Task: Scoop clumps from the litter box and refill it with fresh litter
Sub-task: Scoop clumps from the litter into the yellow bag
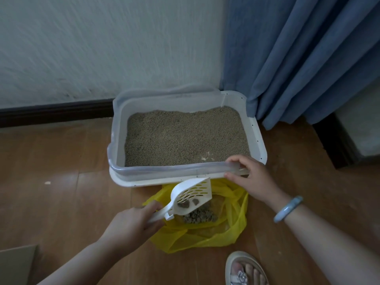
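Wood floor (61,182) by a wall: the right hand (251,177) grips the litter box (164,170) at its near rim. The left hand (131,222) holds the scoop (193,195) by its handle over the yellow bag (236,225); light, stiff plastic, I judge, its clumps (186,204) crumbly.

**Dim, flat light, blur on the far wall**

The light is soft, cool, dim and even, and its source cannot be told. There are no hard shadows, only a thin dark band under the near edge of the box (164,182). The floor (61,171) has a dull sheen without glare. Motion blur streaks the far wall (82,48). Wide-angle distortion bends the baseboard (51,113) on the left and the curtain (298,58) on the right.
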